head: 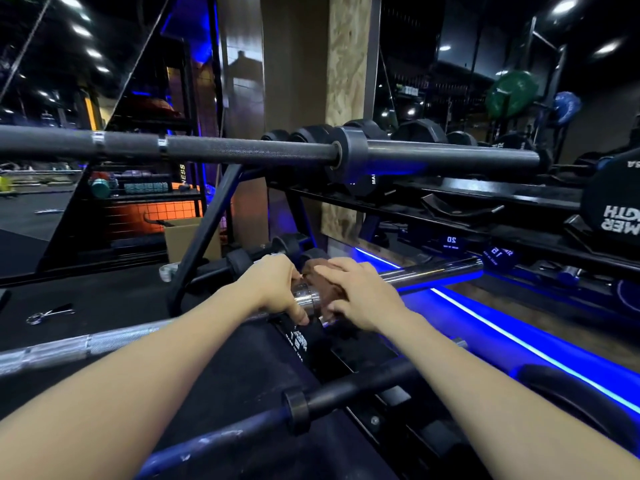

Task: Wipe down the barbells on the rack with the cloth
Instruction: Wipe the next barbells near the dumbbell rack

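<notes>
Hands | left grip (277, 289) clamped on chrome barbell (429, 271) — right grip (360, 296) clamped on brown cloth (332, 292) | dumbbell (450, 241) reads "20"

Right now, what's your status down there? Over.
Left hand grips chrome bar by its collar. Right hand presses brown cloth around it. Black bar overhead, not blocking.
</notes>
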A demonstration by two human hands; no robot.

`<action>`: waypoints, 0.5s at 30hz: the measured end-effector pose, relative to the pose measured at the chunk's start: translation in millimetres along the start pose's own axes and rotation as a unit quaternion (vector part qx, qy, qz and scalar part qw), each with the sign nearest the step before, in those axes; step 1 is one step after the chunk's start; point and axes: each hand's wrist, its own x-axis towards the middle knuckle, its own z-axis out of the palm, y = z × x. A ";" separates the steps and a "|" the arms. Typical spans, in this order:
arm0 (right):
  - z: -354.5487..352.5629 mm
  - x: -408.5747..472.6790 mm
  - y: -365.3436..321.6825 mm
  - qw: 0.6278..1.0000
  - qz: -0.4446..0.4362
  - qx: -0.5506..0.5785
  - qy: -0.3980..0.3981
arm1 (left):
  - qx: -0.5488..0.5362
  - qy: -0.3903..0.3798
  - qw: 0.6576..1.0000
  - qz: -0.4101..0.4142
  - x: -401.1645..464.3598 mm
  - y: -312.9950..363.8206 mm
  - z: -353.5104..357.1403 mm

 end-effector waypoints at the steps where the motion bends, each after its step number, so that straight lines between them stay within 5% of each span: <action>1: -0.6 -1.5 13.0 1.000 0.020 0.000 0.009 | -0.003 -0.002 1.000 0.001 0.1 0.8 -0.5; 7: -12.0 -12.6 53.0 0.988 0.152 -0.018 0.028 | 0.001 -0.014 1.000 -0.007 -0.1 8.1 -1.9; 15: 2.2 -16.1 -13.1 0.995 0.019 -0.050 0.081 | 0.118 -0.058 0.991 -0.022 12.7 18.7 -9.7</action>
